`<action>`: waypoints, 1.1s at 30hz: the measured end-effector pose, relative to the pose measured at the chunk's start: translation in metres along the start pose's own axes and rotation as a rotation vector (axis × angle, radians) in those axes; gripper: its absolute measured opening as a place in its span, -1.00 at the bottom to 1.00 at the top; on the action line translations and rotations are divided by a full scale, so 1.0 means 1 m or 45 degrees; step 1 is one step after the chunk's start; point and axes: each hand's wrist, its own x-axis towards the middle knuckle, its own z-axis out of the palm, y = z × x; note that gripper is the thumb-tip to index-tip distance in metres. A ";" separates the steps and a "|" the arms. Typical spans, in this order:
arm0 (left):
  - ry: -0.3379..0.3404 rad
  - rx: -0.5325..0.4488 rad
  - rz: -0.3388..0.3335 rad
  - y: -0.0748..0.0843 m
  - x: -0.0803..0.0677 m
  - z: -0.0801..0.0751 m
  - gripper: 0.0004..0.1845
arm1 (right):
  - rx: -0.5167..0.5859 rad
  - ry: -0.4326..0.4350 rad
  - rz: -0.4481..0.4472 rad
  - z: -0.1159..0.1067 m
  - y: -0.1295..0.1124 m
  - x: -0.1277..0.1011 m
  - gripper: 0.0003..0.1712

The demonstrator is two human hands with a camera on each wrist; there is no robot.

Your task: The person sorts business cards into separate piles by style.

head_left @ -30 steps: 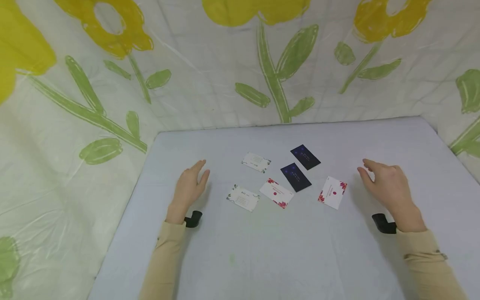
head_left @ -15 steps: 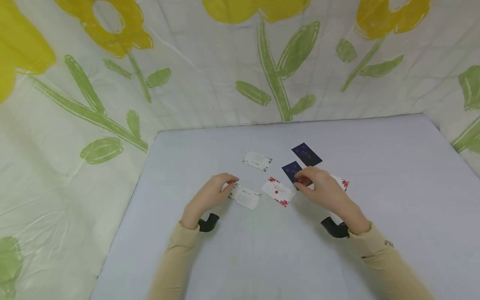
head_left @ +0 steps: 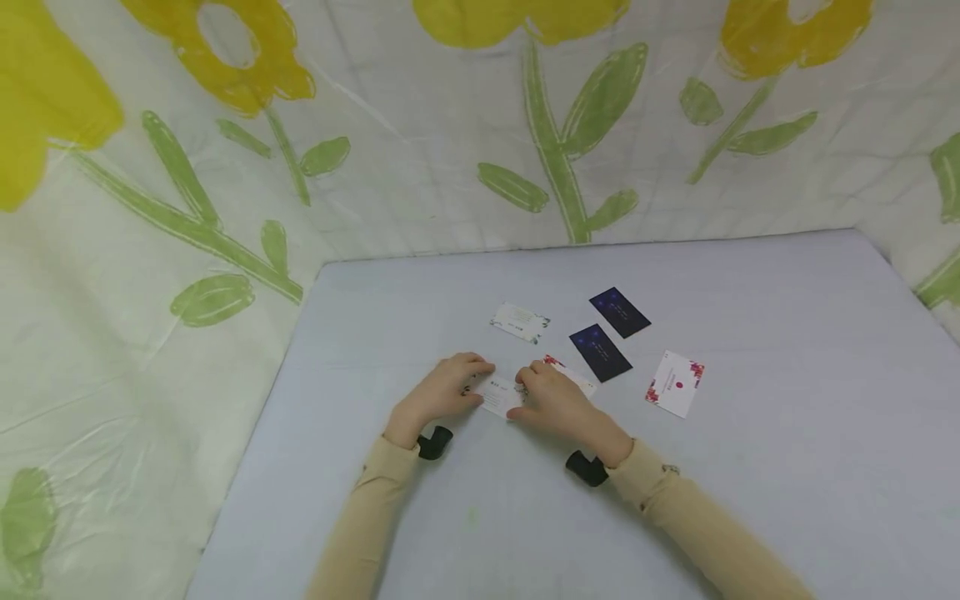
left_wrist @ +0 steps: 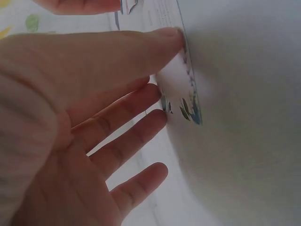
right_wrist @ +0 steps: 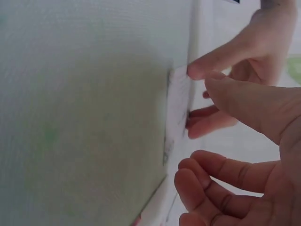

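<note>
A white business card (head_left: 498,395) with green leaf corners lies on the table between both hands. My left hand (head_left: 441,390) spans its left end, thumb at the near long edge and fingertips at the far one, as the card (left_wrist: 190,103) in the left wrist view also shows. Over its right end reaches my right hand (head_left: 558,404), thumb and fingers apart and bent. In the right wrist view the right thumb (right_wrist: 244,103) seems clear of the card (right_wrist: 178,106); contact of its fingers cannot be told. A white card with red flowers (head_left: 581,382) is partly hidden behind the right hand.
Farther back lie another leaf-patterned card (head_left: 520,322) and two dark blue cards (head_left: 601,352), slightly apart. A second red-flowered card (head_left: 676,383) lies to the right. The pale tabletop (head_left: 787,333) ends at a flower-printed curtain (head_left: 420,150).
Both hands have come inward from the sides to the near leaf-patterned card. The right hand crossed leftward past the dark blue and red-flowered cards. The cards stay about where they were.
</note>
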 end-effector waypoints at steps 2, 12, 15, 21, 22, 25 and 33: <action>-0.008 0.007 -0.001 0.001 0.000 0.000 -0.52 | -0.025 -0.002 0.005 0.003 -0.002 0.002 -0.47; -0.015 0.016 -0.006 -0.003 0.000 0.000 -0.55 | -0.065 -0.006 0.011 0.014 -0.006 0.009 -0.45; 0.017 -0.031 -0.024 -0.006 -0.001 0.001 -0.59 | -0.014 0.002 0.026 0.013 -0.006 0.012 -0.46; 0.151 -0.268 -0.020 -0.014 -0.005 0.004 -0.73 | 0.186 0.066 0.062 0.011 -0.002 0.022 -0.68; 0.182 -0.312 -0.014 -0.015 -0.006 0.003 -0.76 | 0.236 0.074 0.064 0.011 -0.001 0.024 -0.73; 0.274 -0.395 -0.004 -0.021 -0.006 0.000 -0.81 | 0.372 0.089 0.080 0.008 0.001 0.033 -0.84; 0.441 -0.519 -0.136 -0.036 0.005 -0.010 -0.81 | 0.485 0.157 0.154 0.002 0.008 0.064 -0.91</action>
